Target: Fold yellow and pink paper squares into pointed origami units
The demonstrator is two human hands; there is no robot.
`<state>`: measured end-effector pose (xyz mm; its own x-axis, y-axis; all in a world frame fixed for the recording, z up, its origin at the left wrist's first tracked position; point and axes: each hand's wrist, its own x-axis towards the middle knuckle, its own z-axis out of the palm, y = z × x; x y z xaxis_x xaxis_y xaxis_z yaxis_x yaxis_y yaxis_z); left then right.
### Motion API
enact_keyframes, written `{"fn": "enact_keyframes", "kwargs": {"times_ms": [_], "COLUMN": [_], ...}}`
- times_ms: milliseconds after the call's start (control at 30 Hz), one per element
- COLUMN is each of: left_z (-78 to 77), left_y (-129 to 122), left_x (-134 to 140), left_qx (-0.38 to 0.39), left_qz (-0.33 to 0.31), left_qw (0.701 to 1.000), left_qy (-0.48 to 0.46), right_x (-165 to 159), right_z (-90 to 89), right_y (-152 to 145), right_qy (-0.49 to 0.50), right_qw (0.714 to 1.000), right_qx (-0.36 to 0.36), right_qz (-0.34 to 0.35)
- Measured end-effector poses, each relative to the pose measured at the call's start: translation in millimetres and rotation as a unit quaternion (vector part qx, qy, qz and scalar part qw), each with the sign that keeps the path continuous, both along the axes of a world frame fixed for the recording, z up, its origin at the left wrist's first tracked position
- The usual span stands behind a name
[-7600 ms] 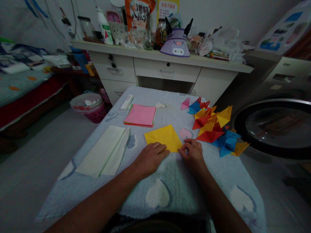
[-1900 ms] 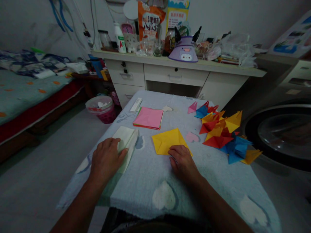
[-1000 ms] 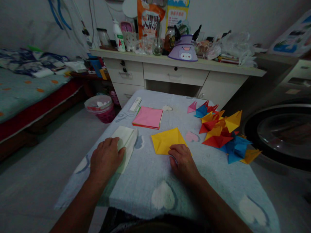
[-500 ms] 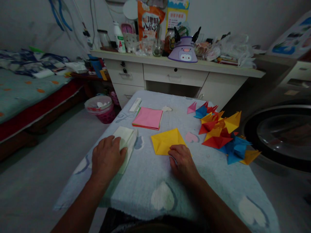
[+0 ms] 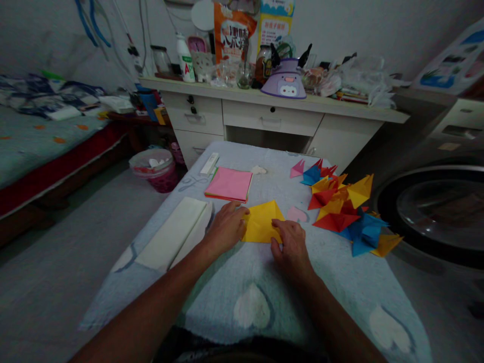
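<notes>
A folded yellow paper [image 5: 260, 224] lies flat on the cloth-covered table in front of me. My left hand [image 5: 229, 228] rests at its left edge, fingers stretched out over the border. At the right side is my right hand [image 5: 291, 244], its fingertips touching the sheet and its thumb apart from them near the lower edge. Just behind the yellow paper sits a stack of square coloured papers [image 5: 230, 184], pink on top. A folded white cloth or tissue [image 5: 172, 232] is beside my left forearm. Several folded paper cranes [image 5: 336, 219] in red, yellow, blue and pink are heaped at the right.
A small white box-like strip [image 5: 209, 164] lies at the table's far left. Behind stands a white desk [image 5: 272, 118] crowded with bottles, jars and a purple visor [image 5: 285, 78]. A pink bin [image 5: 161, 176] is on the floor at left; a washing machine [image 5: 438, 201] is at right.
My left hand has left the white folded cloth and moved right to the yellow paper's left edge. My right hand has shifted slightly along the paper's right side.
</notes>
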<state>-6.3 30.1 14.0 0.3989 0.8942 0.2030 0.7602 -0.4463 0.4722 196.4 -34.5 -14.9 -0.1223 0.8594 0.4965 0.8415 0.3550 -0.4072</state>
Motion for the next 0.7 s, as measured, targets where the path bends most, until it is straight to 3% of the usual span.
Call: {"fn": "enact_keyframes", "kwargs": {"times_ms": [133, 267, 467, 700], "left_z": [-7.6, -11.0, -16.8, -14.7], "left_y": [15.1, 13.8, 12.8, 10.3], "left_x": [2.5, 2.3, -2.2, -2.1], "left_qx": [-0.037, -0.042, -0.056, -0.086], "left_qz": [-0.022, -0.026, -0.007, 0.034], "left_qw": [0.996, 0.991, 0.987, 0.961], "left_qy": [-0.078, -0.125, -0.153, -0.259], "right_x": [-1.4, -2.4, -3.1, -2.8], "right_z": [0.8, 0.7, 0.4, 1.7], "right_y": [-0.2, -0.8, -0.4, -0.7], "right_qy": [0.0, 0.005, 0.009, -0.013], "right_qw": [1.0, 1.0, 1.0, 1.0], "right_qx": [-0.014, -0.015, -0.021, 0.004], "right_qz": [0.006, 0.009, 0.019, 0.014]}}
